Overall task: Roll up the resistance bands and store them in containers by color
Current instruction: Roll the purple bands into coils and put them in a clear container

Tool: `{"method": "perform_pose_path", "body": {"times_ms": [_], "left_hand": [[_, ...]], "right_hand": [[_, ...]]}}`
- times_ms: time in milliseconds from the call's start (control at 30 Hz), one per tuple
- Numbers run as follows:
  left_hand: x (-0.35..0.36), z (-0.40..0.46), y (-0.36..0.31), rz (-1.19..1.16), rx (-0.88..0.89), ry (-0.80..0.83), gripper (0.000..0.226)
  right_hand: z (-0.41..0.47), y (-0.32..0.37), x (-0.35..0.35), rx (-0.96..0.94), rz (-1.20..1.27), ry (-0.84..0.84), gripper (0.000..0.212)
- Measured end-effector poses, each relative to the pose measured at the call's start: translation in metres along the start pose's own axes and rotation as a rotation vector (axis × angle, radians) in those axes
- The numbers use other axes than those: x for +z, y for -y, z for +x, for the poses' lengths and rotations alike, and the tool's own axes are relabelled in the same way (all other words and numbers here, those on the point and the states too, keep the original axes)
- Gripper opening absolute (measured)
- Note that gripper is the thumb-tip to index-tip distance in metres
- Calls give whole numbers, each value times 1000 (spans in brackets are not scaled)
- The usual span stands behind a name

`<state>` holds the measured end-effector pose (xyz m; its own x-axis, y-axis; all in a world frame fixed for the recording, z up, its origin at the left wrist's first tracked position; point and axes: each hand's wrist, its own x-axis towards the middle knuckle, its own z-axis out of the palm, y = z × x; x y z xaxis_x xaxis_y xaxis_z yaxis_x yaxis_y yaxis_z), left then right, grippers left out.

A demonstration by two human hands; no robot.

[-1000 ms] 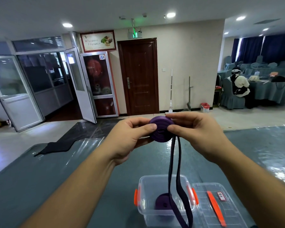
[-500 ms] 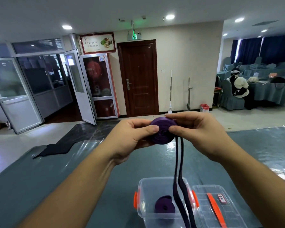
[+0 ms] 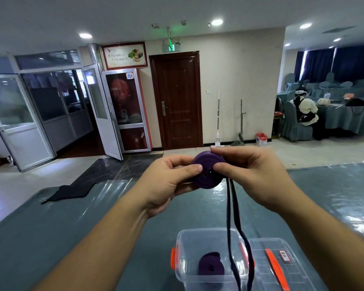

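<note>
We see the clear container (image 3: 183,267) at 6 o'clock, one rolled purple band (image 3: 211,264) inside. Above it, held mid-air, the purple coil (image 3: 206,172): left hand (image 3: 168,181) pinches its 9 o'clock edge, right hand (image 3: 246,171) its 3 o'clock. We judge it light, rubbery, springy; grip the flat faces. Versus earlier: the loose tail (image 3: 231,227) hangs shorter, coil larger.

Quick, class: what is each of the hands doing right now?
Left hand: pinching the purple band roll.
Right hand: pinching the same roll; its loose tail hangs down.
</note>
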<state>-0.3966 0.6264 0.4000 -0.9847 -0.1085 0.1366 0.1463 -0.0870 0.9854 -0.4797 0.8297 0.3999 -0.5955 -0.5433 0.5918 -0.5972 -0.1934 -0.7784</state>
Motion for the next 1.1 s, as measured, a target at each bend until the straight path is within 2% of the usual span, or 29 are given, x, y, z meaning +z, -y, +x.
{"method": "perform_pose_path", "body": {"times_ms": [167, 233, 400, 500, 567, 633, 800, 867, 933, 1033, 1100], "left_hand": [[-3, 1, -6, 338, 43, 46, 22], [-2, 2, -8, 290, 45, 19, 21], [1, 4, 0, 36, 31, -20, 38], [1, 3, -1, 163, 9, 6, 25], [-1, 3, -4, 316, 5, 38, 26], [-1, 4, -8, 357, 8, 38, 24], [1, 4, -6, 93, 46, -10, 31], [2, 5, -1, -3, 40, -13, 35], [1, 5, 1, 61, 43, -9, 31], [-2, 6, -3, 276, 52, 24, 23], [-3, 5, -7, 334, 50, 21, 22]], "right_hand": [[4, 1, -7, 65, -165, 159, 36], [4, -1, -5, 70, -88, 100, 35], [1, -6, 1, -4, 23, -70, 35], [1, -4, -3, 6, -70, 32, 36], [3, -1, -8, 39, -175, 117, 34], [6, 0, -10, 58, -191, 142, 30], [4, -5, -6, 22, -4, -17, 35], [2, -7, -6, 17, 13, -23, 37], [2, -5, -8, 19, -40, 21, 36], [5, -1, -12, 55, -207, 113, 34], [6, 0, -12, 62, -217, 150, 33]]}}
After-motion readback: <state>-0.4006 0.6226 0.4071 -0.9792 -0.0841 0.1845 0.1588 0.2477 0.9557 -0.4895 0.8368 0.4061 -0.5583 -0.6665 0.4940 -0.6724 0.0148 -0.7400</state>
